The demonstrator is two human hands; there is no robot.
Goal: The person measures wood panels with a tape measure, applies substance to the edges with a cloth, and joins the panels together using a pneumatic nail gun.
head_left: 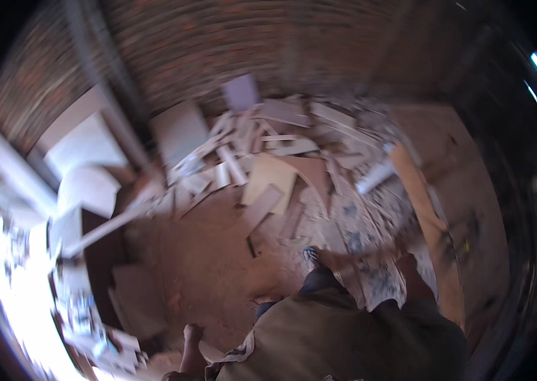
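Two bare hands, yours: left hand (192,331) low beside your dark olive-brown garment (338,336), right hand (406,261) nearest the long tan wood-like board (432,228) on your right. Blur hides both sets of fingers; can't tell whether spread, curled or gripping. That board runs along a large flat brown sheet (468,184), perhaps parked there for support. Mixed pale and brown flat offcuts (279,138) lie heaped near the reddish brick wall (211,44), likely tossed aside as scrap.
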